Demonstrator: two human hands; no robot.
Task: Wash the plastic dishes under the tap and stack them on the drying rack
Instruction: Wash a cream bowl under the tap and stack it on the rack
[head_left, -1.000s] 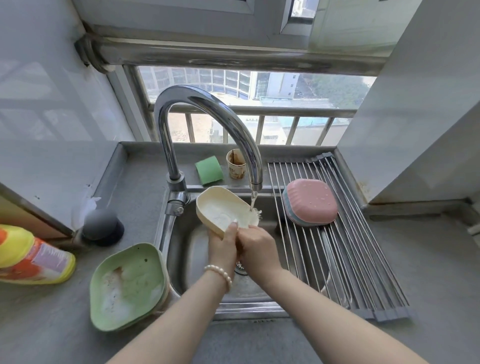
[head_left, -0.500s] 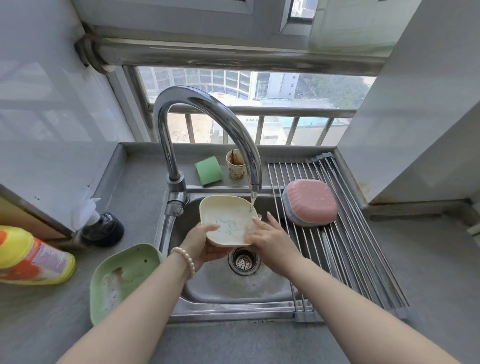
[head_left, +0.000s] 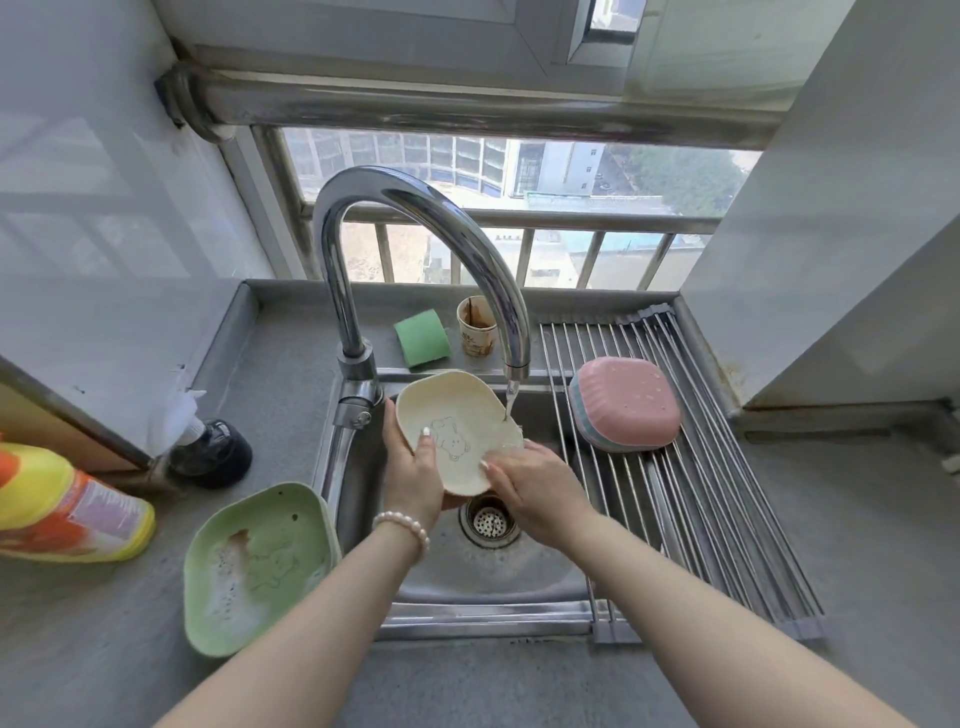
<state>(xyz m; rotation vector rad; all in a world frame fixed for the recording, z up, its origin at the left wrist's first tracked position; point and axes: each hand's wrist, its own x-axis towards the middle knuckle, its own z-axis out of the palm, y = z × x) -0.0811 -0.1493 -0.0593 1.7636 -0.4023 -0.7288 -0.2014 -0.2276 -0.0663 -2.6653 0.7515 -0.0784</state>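
**Cream dish turned face-up under the tap**

Cream plastic dish (head_left: 457, 431) now sits tilted over the sink (head_left: 467, 566), its bear-printed inside facing up, where half a second ago the foam was still being rubbed off. Left hand (head_left: 413, 470) grips its nine-o'clock rim, thumb inside; right hand (head_left: 535, 491) holds the five-o'clock edge. Tap (head_left: 415, 249) water strikes the dish at three o'clock. Rinsing looks nearly finished; the rack (head_left: 691, 499) with the pink dish (head_left: 626, 402) is next, and the soapy green dish (head_left: 260, 566) waits at eight o'clock.

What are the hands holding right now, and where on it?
Both hold the cream dish over the sink. The left hand grips its left rim, thumb inside; the right hand holds its lower right edge.
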